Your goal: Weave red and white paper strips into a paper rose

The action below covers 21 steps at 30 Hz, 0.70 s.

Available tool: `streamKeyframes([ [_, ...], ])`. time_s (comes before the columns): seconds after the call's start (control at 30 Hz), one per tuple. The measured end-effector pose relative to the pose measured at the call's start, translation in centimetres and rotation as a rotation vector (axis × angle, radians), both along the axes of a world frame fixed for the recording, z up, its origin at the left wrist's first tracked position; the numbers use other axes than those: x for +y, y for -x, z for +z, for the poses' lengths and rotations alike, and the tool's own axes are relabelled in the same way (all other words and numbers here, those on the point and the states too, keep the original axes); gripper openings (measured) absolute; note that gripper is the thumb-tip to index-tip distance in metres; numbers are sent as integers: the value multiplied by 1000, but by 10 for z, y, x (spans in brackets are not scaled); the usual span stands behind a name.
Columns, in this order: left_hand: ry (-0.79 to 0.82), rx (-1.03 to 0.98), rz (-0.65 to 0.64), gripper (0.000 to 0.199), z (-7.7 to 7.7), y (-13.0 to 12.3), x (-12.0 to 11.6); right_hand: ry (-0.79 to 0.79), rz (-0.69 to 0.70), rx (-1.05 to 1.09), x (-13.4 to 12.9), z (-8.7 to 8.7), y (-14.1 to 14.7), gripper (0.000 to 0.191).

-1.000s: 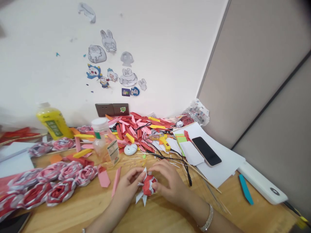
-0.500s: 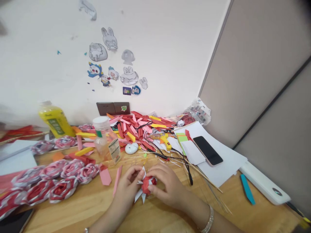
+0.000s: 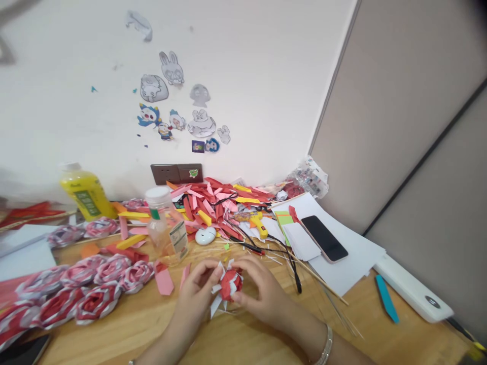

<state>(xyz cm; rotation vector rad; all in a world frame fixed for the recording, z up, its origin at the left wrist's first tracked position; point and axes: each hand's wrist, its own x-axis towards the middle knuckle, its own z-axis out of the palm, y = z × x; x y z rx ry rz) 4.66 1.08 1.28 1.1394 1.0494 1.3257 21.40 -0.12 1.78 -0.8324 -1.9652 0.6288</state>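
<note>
A partly built red-and-white folded paper flower [image 3: 230, 285], white points splayed outward, sits between left hand [image 3: 198, 288] and right hand [image 3: 262, 289]

Seeing bare wood on the near part of the table [image 3: 148, 322], between the paper rosettes [image 3: 95, 304] and the left forearm [image 3: 169, 329], and again between the two forearms. Meeting the upright jar [image 3: 158, 223] beyond the left hand [image 3: 200, 284], then the heaped paper strips [image 3: 207, 203] and the wall [image 3: 266, 101]. Running into the black cable [image 3: 292, 268] and slanting sticks [image 3: 331, 291] beyond the right hand [image 3: 262, 289], with the phone [image 3: 325, 238] past them. Finding another bare patch between those sticks and the teal strip [image 3: 387, 299], but bordering the long white block [image 3: 413, 291] on the far right.
</note>
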Motion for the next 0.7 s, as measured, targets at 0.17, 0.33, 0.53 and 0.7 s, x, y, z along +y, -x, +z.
streamKeyframes([
  [0.17,6,-53,-5,31,-3,2,1,52,2,27,2,-3,1,41],
  [0.33,180,-225,-3,38,-5,1,4,69,48,1,-1,3,0,42],
  [0.53,293,-80,-156,35,-1,3,7,43,83,-97,-2,3,0,50],
  [0.7,258,-106,-143,35,0,2,5,32,84,-140,-3,2,2,50],
])
